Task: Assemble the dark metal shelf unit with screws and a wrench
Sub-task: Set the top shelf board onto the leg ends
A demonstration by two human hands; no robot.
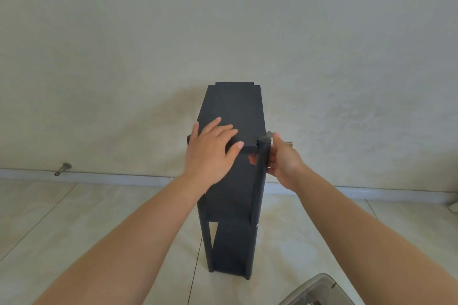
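Note:
The dark metal shelf unit [233, 205] stands upright on the tiled floor, close to the wall. Its top panel [235, 109] lies flat between the posts. My left hand [210, 153] rests on the near end of that panel with fingers spread and the thumb over the front edge. My right hand [280, 158] grips a silvery wrench [287, 142] at the near right post [261, 176], just below the post's top. The fingertips reach behind the post. The wrench's head and any screw are hidden.
A pale wall rises right behind the shelf, with a skirting board along its foot. A metal door stop [63, 169] sticks out at the left. A clear plastic container [319, 292] sits on the floor at the bottom right.

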